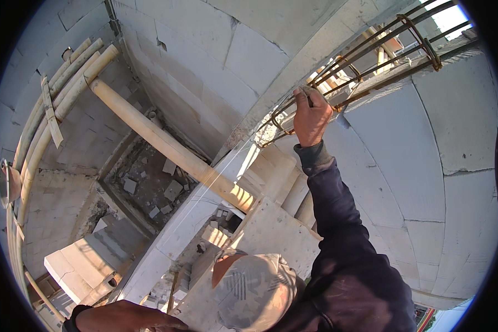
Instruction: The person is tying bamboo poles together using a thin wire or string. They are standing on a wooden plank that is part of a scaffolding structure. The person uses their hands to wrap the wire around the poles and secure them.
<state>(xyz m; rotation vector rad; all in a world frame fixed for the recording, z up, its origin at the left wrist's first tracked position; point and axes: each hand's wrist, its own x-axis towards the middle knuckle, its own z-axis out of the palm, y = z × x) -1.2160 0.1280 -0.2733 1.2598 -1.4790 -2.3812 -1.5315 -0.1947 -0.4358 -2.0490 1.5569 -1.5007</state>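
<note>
My right hand reaches up to a cage of rusty steel reinforcing bars lying along the top of the block wall. Its fingers are curled closed against the bars; a small greyish bit shows at the fingertips, too hidden to name. At the lower left edge, my left hand lies flat, back upward, with stretched fingers and nothing visible in it. A rounded, dusty, patterned shape sits low in the middle, beside my dark right sleeve; what it is I cannot tell. Below the bars stands a rough concrete edge.
Pale block walls rise on both sides. A long yellowish pole slants across the gap. Bundled poles curve along the left. Far below lie rubble and stacked blocks. A pale board lies beneath my arm.
</note>
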